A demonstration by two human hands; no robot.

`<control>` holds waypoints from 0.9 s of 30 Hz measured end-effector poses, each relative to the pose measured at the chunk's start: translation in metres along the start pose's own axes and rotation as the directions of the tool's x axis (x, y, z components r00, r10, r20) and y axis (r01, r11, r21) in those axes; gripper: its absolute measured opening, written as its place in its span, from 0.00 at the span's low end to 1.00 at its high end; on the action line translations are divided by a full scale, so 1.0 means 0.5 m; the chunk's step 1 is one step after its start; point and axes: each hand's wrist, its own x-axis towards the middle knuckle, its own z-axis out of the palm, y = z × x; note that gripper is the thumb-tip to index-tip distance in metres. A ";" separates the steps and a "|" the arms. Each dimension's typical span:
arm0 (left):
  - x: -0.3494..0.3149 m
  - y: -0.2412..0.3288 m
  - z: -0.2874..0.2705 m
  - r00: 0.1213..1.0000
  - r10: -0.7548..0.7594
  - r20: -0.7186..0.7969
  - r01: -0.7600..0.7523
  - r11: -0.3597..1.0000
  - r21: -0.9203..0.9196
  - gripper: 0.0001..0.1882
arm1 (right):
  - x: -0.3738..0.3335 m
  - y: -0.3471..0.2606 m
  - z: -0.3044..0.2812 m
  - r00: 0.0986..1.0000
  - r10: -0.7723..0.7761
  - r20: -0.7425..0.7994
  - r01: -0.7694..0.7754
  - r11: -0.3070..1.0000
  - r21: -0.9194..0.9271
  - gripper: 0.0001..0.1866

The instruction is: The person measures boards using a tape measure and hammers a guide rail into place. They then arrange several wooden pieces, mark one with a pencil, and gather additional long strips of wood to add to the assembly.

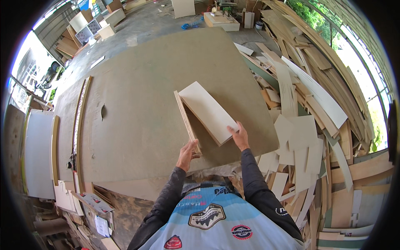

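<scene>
White covers the broad face of the board (204, 104) in your right hand (239, 137), with your thumb on that face and your fingers around its near right corner, so the grip is closed on it. In the head view, your left hand (188, 155) is closed around the near end of a narrow striped-edged board (186, 118), seen nearly edge-on; you can't tell here whether that is one piece or several layers. Their far ends come together, touching or almost so, and the long edges spread toward you, leaving a dark wedge between them. Both pieces are over the near right part of the brown tabletop (137, 83). Its near edge runs just in front of your shirt (208, 196), so room on your side is tight. Past the right hand, its right edge slants away, with a pile of offcuts (302, 139) crowding close beyond. The widest room lies forward and to your left, across brown surface with one small dark leaf-shaped thing (102, 112), as far as the long wooden strips (81, 121) near the left side. Beyond the far edge, you see grey floor (154, 18).
</scene>
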 end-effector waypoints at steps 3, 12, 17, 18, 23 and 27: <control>0.017 -0.005 0.027 1.000 -0.011 0.002 0.011 1.000 0.018 0.38 | 0.003 -0.006 -0.003 0.995 0.033 0.095 -0.033 0.999 -0.006 0.34; 0.069 -0.031 0.069 0.989 0.136 -0.060 -0.110 0.942 0.318 0.51 | -0.064 -0.017 0.026 0.997 0.009 0.075 -0.007 0.999 -0.035 0.33; 0.039 -0.052 0.041 0.954 0.295 -0.059 -0.235 0.853 0.467 0.59 | -0.125 -0.039 0.040 0.979 0.112 0.172 -0.132 0.985 0.110 0.33; 0.032 -0.053 0.036 0.937 0.346 -0.039 -0.269 0.791 0.550 0.61 | -0.140 -0.038 0.051 0.980 0.122 0.156 -0.152 0.968 0.199 0.29; -0.006 -0.050 0.025 0.926 0.365 0.093 -0.297 0.555 0.777 0.67 | -0.158 -0.090 0.063 0.955 0.269 0.123 -0.277 0.960 0.047 0.34; -0.006 -0.068 0.027 0.914 0.405 0.007 -0.210 0.460 0.863 0.66 | -0.147 -0.128 0.068 0.924 0.351 0.154 -0.330 0.933 -0.144 0.36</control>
